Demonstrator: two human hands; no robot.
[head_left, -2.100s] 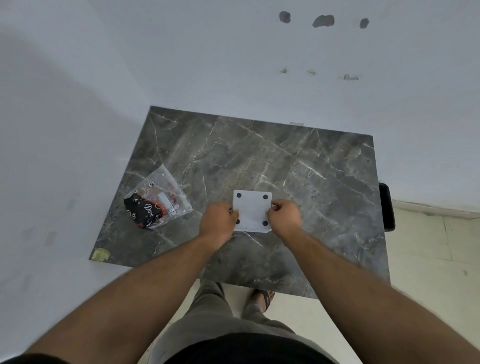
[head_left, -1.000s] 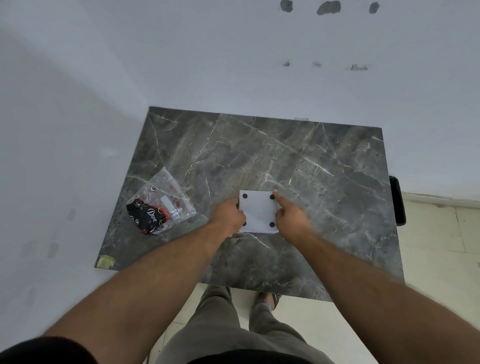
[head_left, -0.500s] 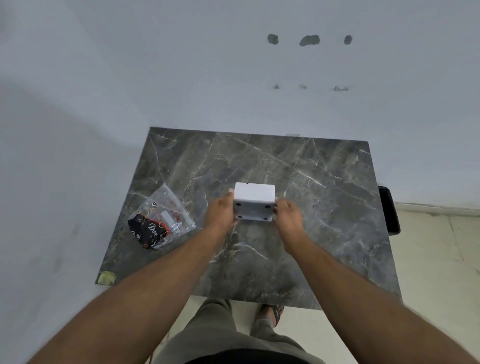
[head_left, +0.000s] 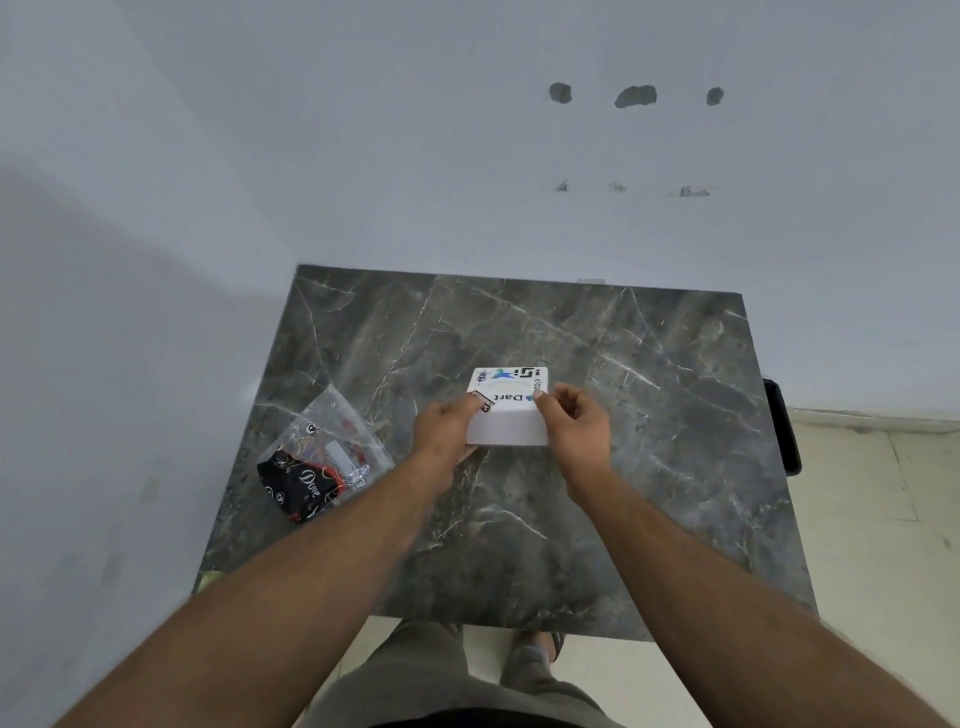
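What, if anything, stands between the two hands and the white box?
Nothing visible does. The left hand grips the white box at its left side and the right hand pinches its right edge. The plastic bag lies apart on the marble table, left of the left hand.

A plain room in a home, by the look of it: two bare pale walls (head_left: 467, 182) meet in a corner at 11 o'clock. Three rough holes (head_left: 635, 96) mark the wall at 1 o'clock. A dark marble-look table (head_left: 649, 415) stands on cream floor tiles (head_left: 883, 519) at 4 o'clock, and a clear bag of small household bits (head_left: 332, 447) lies at the table's 9 o'clock.
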